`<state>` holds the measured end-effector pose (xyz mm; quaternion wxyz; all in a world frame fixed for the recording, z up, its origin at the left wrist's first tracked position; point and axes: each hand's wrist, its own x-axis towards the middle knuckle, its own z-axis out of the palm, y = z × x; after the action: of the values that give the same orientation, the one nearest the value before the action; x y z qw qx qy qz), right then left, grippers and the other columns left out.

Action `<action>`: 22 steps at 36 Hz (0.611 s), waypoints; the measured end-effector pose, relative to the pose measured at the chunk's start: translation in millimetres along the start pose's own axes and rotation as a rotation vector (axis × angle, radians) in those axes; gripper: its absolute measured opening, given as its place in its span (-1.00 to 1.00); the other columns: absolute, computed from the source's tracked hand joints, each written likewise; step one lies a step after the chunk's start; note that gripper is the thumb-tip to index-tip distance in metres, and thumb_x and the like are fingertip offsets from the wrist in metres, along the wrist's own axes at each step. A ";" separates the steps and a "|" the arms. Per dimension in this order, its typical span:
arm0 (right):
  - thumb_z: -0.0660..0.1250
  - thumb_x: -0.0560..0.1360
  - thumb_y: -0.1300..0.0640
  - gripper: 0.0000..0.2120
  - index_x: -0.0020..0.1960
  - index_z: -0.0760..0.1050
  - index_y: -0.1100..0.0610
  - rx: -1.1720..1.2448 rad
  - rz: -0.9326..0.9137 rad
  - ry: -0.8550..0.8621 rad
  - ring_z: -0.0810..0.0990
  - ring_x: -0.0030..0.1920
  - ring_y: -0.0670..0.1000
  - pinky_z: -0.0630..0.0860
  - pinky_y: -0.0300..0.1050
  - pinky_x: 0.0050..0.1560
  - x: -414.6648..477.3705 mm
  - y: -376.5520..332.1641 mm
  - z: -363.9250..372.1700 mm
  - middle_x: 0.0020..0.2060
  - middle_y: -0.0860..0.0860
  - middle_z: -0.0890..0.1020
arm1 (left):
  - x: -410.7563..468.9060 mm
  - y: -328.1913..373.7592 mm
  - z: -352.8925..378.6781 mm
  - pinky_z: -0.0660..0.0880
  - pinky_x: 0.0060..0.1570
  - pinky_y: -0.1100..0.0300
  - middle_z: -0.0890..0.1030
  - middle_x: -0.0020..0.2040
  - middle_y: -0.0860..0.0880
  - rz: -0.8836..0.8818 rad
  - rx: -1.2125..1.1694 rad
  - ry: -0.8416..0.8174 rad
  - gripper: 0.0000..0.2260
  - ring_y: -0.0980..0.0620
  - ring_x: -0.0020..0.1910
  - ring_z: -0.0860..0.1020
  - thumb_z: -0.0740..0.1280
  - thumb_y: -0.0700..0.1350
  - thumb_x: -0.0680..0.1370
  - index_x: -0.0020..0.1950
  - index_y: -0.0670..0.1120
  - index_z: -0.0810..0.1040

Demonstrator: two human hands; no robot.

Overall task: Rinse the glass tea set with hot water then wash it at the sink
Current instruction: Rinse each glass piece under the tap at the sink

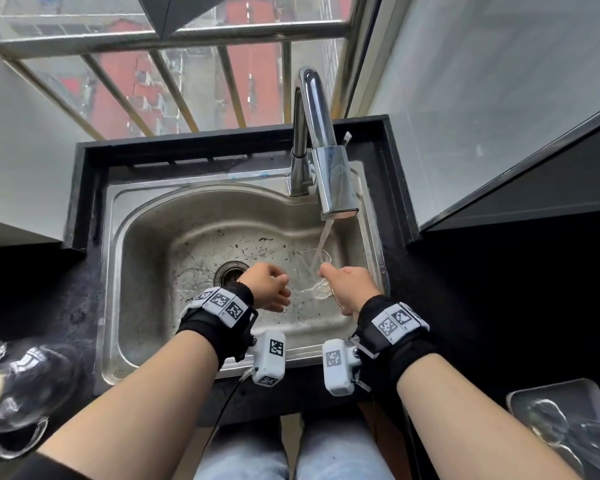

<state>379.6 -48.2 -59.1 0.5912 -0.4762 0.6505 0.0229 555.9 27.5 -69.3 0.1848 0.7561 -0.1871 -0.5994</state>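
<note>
At the sink (116,271) we work in its right half, under the running faucet (329,174). Our right hand (352,285) grips a glass cup (313,270) in the stream, and our left hand (267,284) sits curled just beside it; we cannot tell if it touches. The wet glass could slip from that single grip and crack on the steel basin.
</note>
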 end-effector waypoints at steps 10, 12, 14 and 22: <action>0.35 0.42 0.05 -0.80 -0.01 0.47 0.11 0.372 0.116 -0.136 0.13 -0.48 -0.04 0.07 -0.14 -0.39 0.9 14.7 -4.5 -0.13 0.18 0.48 | -11.5 12.5 6.9 0.72 -0.12 -0.08 0.61 -0.05 -0.33 0.000 -0.303 -0.054 -0.92 -0.29 -0.10 0.74 0.28 -0.27 0.68 0.05 -0.14 0.39; 0.32 0.47 0.09 -0.88 -0.04 0.44 0.11 0.417 0.126 -0.129 0.14 -0.45 -0.03 0.07 -0.12 -0.37 1.0 19.1 -8.1 -0.18 0.15 0.44 | -10.6 13.7 10.7 0.71 -0.10 -0.09 0.61 0.00 -0.33 -0.003 -0.285 -0.088 -0.87 -0.28 -0.11 0.74 0.30 -0.29 0.66 0.04 -0.13 0.37; 0.29 0.49 0.13 -0.93 -0.10 0.41 0.10 0.444 0.135 -0.136 0.16 -0.44 -0.03 0.08 -0.13 -0.37 1.0 22.3 -9.9 -0.25 0.09 0.39 | -9.1 12.9 14.6 0.70 -0.04 -0.14 0.59 0.06 -0.33 -0.006 -0.264 -0.122 -0.84 -0.26 -0.15 0.71 0.31 -0.33 0.62 0.01 -0.12 0.36; 0.26 0.48 0.18 -0.96 -0.10 0.40 0.11 0.515 0.119 -0.196 0.27 -0.44 -0.03 0.15 -0.14 -0.39 1.4 28.6 -8.8 -0.22 0.06 0.34 | -8.1 13.0 24.8 0.65 0.08 -0.25 0.38 0.03 -0.20 -0.040 -0.352 -0.217 -0.86 -0.13 -0.31 0.51 0.23 -0.37 0.59 -0.06 -0.14 0.39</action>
<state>354.8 -38.6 -72.8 0.7505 -0.2667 0.6015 -0.0625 529.2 19.0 -61.3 0.2808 0.6467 -0.0832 -0.7043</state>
